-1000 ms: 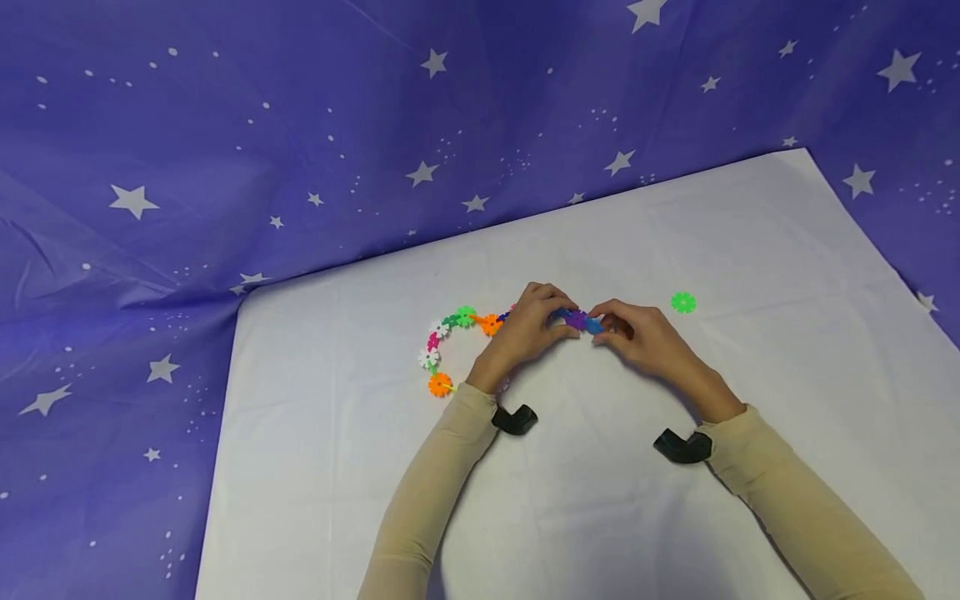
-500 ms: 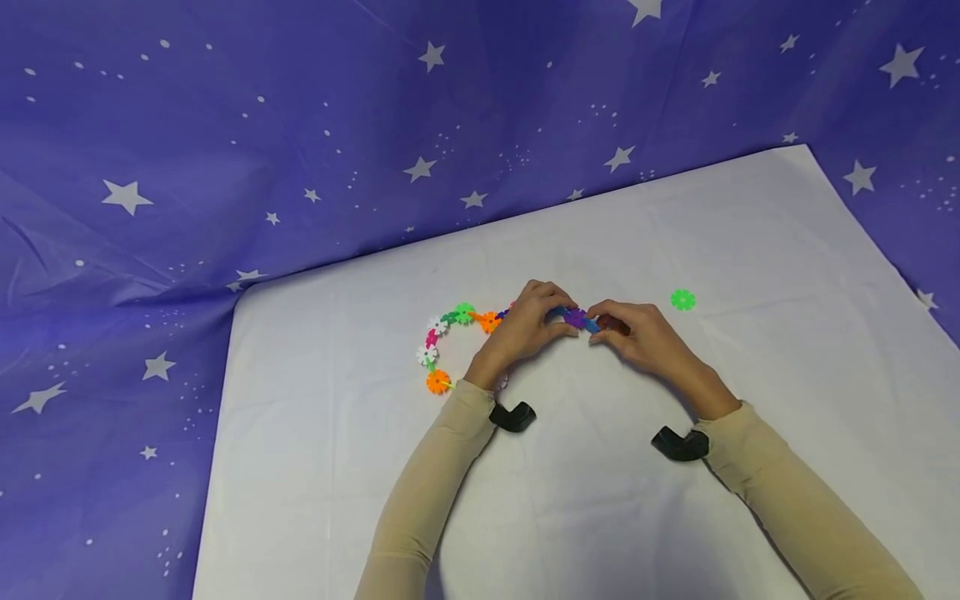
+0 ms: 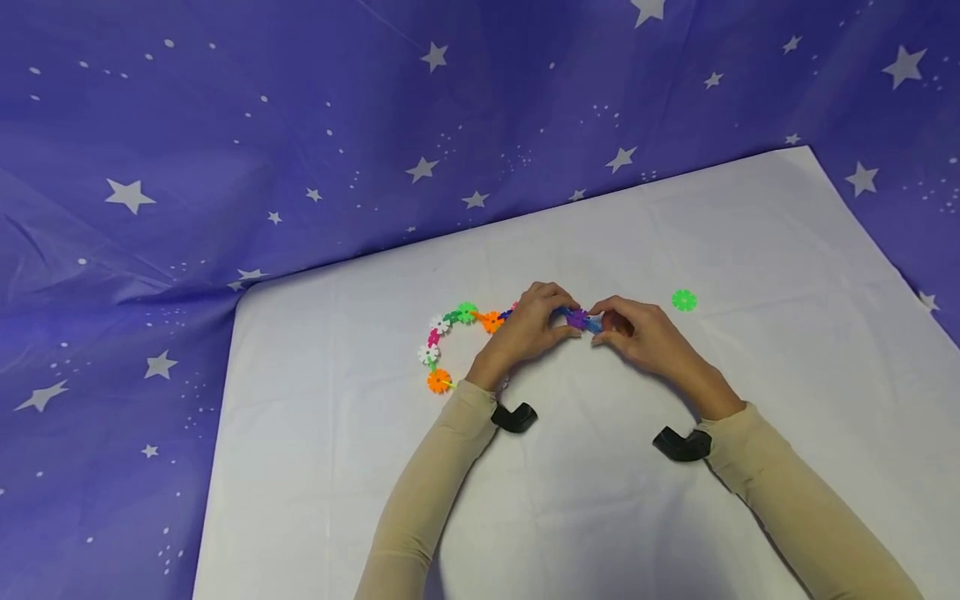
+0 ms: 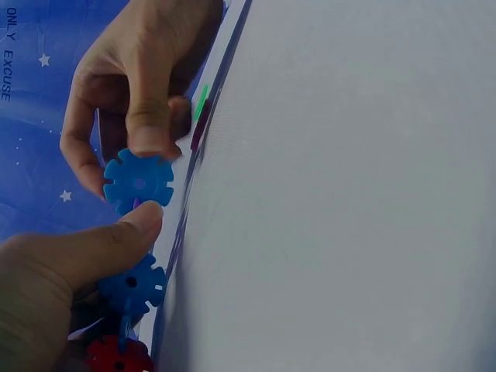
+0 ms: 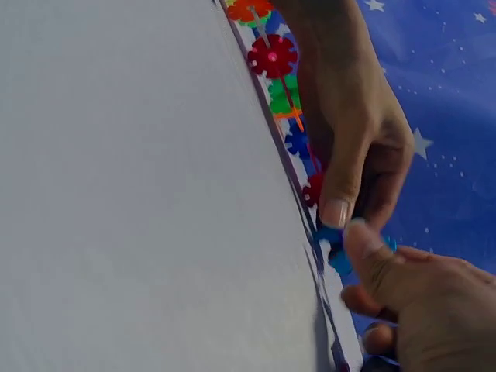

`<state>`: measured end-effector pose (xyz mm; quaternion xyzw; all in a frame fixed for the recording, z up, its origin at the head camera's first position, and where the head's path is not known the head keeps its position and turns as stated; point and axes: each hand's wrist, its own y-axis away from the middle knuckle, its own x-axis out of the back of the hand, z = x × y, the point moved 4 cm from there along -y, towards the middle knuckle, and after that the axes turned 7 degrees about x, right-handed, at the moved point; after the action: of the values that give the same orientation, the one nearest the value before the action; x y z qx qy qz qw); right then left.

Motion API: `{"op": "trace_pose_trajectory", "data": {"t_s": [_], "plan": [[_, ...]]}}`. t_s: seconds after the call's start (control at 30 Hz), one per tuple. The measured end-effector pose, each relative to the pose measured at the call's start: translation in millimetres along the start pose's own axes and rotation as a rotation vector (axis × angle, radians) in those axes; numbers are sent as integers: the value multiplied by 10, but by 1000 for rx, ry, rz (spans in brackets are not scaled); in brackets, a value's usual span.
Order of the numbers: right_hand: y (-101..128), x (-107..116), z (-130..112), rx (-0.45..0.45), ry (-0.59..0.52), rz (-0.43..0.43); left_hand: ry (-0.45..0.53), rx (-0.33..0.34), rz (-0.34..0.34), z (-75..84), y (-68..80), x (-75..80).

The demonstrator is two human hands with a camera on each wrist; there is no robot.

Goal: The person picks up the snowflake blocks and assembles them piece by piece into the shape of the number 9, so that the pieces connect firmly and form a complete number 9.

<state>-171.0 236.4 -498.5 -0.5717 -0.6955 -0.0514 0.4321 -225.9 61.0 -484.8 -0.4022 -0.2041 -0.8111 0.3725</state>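
Observation:
My left hand (image 3: 528, 329) grips the near end of a chain of notched plastic flower discs. A purple disc (image 3: 577, 319) shows at its fingertips. In the left wrist view, a blue disc (image 4: 132, 287) and a red disc (image 4: 120, 355) hang in line below that thumb. My right hand (image 3: 647, 335) pinches a light blue disc (image 4: 139, 182) between thumb and fingers, right at the purple disc's edge. The left hand and forearm hide part of the chain, which curves away to the left through green (image 3: 467, 312), white (image 3: 428, 354) and orange discs (image 3: 439, 382).
A loose green disc (image 3: 684, 300) lies on the white tabletop (image 3: 585, 500), beyond the right hand. Black curved pieces sit at the left cuff (image 3: 514, 417) and right cuff (image 3: 682, 444). A purple star-printed cloth (image 3: 300, 125) hangs behind the table's far edge.
Both hands stay almost in place, fingertips close together. The light blue disc has turned slightly in the right fingers. The rest of the chain and the loose green disc have not moved.

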Motion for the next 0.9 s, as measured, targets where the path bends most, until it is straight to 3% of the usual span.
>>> {"op": "trace_pose_trajectory", "data": {"t_s": [0.2, 0.4, 0.53, 0.9], "plan": [[78, 254, 169, -102, 31, -9, -22, 27, -14, 7, -1, -12], [193, 480, 367, -204, 140, -191, -30, 14, -15, 19, -5, -13], [210, 509, 377, -169, 155, -255, -50, 20, -18, 19, -6, -14], [140, 394, 306, -120, 194, -265, -86, -3, -42, 40, 35, 14]]}}
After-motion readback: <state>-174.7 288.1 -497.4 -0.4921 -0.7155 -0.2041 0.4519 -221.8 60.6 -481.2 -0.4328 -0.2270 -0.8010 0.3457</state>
